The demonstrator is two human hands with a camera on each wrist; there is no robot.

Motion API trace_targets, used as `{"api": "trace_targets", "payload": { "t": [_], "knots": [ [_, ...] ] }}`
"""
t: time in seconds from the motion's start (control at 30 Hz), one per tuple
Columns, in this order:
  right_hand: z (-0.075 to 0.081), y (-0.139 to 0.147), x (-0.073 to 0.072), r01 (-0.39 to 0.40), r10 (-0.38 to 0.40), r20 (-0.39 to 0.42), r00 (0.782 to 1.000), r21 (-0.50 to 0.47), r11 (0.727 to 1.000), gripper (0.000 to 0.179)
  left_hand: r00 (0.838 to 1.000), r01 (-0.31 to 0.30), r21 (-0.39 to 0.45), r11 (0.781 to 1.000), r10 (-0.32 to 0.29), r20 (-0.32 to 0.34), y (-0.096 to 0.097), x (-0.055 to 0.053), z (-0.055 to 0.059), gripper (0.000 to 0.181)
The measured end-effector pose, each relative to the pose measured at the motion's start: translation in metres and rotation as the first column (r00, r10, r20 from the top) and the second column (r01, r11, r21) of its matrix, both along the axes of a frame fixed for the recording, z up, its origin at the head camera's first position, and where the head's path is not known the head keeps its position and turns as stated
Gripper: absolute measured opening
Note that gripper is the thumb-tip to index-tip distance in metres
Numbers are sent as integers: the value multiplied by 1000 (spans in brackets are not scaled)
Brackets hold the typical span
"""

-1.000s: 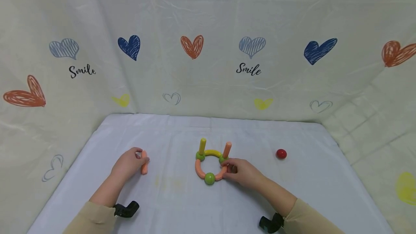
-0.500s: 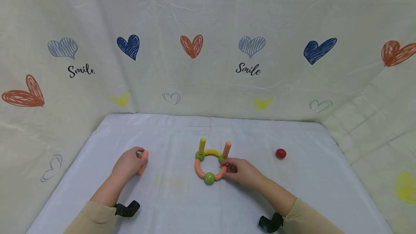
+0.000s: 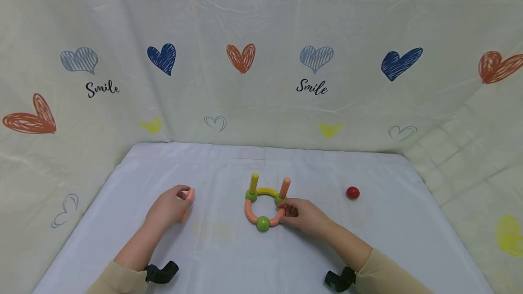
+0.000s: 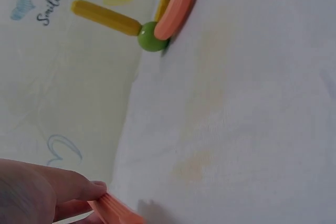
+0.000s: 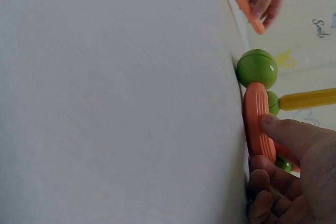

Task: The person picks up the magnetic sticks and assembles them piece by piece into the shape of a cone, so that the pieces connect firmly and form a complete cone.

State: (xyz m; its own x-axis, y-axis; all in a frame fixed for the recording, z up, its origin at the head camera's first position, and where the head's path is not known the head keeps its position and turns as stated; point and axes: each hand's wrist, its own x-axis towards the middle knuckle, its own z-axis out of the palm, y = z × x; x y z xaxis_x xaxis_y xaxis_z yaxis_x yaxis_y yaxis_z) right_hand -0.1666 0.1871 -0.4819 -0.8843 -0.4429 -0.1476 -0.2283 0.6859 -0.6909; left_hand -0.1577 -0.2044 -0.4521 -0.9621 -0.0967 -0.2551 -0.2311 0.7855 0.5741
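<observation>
My left hand point(image 3: 165, 208) pinches a ridged orange toy stick point(image 4: 116, 211) between thumb and fingers, left of a ring of toy pieces. That ring joins curved sticks and green balls point(image 3: 263, 223). An upright yellow stick point(image 3: 254, 183) rises from its back left ball and an upright orange stick point(image 3: 284, 187) from the back right one. At the ring's right side, my right hand point(image 3: 304, 217) pinches a curved orange stick point(image 5: 257, 121), thumb on its ridged face. A yellow curved stick point(image 3: 267, 191) closes the back.
A red ball point(image 3: 352, 193) lies on the white table cloth point(image 3: 229, 262), right of the ring. Behind the table hangs a pale curtain point(image 3: 269, 22) printed with hearts. Each wrist wears a black camera point(image 3: 162, 272).
My left hand has moved a little to the right with the orange stick, which has turned from upright to slanted. The right hand and the ring stay where they were.
</observation>
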Motion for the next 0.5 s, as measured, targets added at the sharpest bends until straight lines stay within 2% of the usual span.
{"api": "trace_targets", "payload": {
  "t": [0.3, 0.5],
  "knots": [
    [-2, -1, 1, -3, 3, -10, 1000, -7, 1000, 29, 997, 57, 83, 995, -52, -57, 30, 15, 8, 47],
    [-1, -1, 1, 8, -8, -5, 1000, 6, 1000, 30, 993, 88, 130, 988, -76, -91, 57, 21, 6, 45]
  ]
}}
